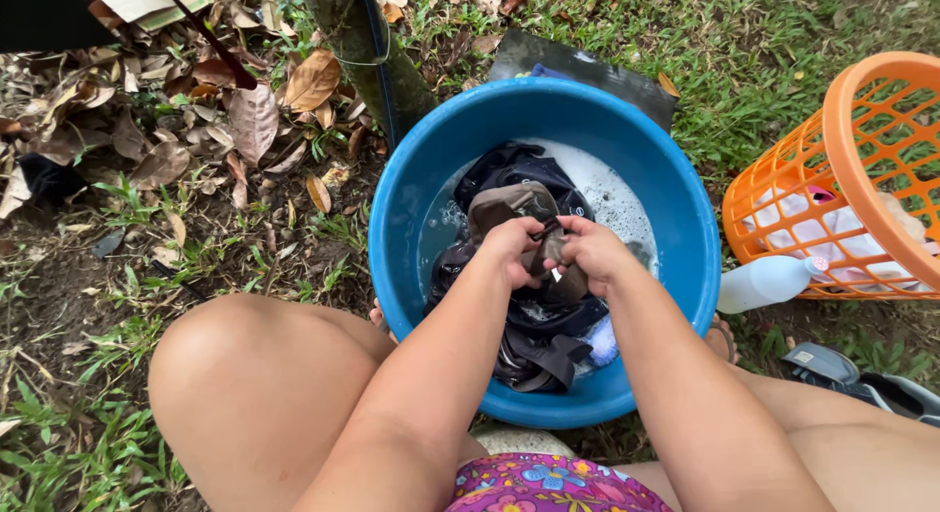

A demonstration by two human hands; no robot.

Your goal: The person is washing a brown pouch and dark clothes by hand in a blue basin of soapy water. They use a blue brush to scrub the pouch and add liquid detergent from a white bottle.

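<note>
Both hands are clenched on one brown cloth (509, 207): the left hand (511, 248) and the right hand (590, 250) bunch it between them above the soapy water (612, 194). Dark clothes (534, 350) lie under them in the blue basin (676, 194). To the right, an orange basket (862, 130) lies tipped on the grass, a white bottle (766, 282) just beside it.

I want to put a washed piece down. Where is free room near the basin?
Grass between the blue basin and the orange basket is bare. Below it, a white bottle fills the gap. Left, dry leaves cover the ground. Both hands grip cloth.
</note>
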